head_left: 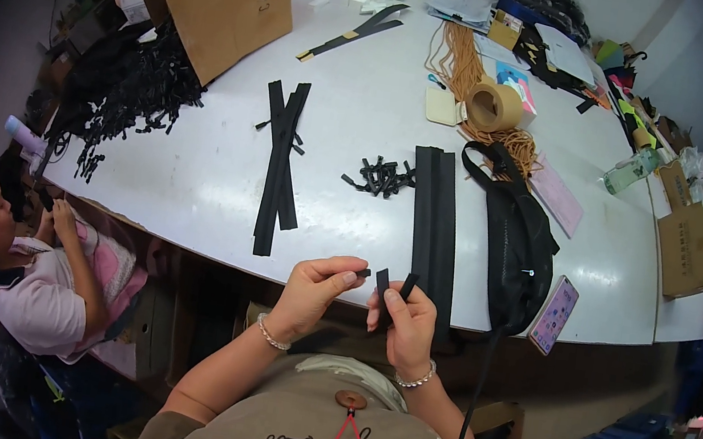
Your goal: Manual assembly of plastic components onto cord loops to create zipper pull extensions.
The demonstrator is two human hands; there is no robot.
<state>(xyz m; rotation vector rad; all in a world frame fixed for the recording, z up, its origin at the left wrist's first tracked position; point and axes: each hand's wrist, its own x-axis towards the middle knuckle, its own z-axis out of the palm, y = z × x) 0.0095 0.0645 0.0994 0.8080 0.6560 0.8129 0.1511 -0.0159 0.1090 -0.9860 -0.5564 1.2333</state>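
Just past the table's near edge, my left hand (314, 293) pinches a small black piece (365, 273) between thumb and fingertips; it looks like a zipper pull, though it is too small to be sure. Close beside it, my right hand (410, 325) is closed on a black strip (383, 285), whose two ends stick up apart between the fingers. Long flat black strips (435, 231), resembling zipper tape, lie side by side beyond my right hand. A pile of small black pulls (382, 177) sits left of them. Two more black strips (276, 182) lie crossed farther left.
A black waist bag (515, 260) and a phone (554, 314) lie at right, near a tape roll (495, 107) and tan cords (457, 59). A cardboard box (228, 9) stands far left beside heaped black pulls (141, 87). A co-worker (46, 284) sits at left.
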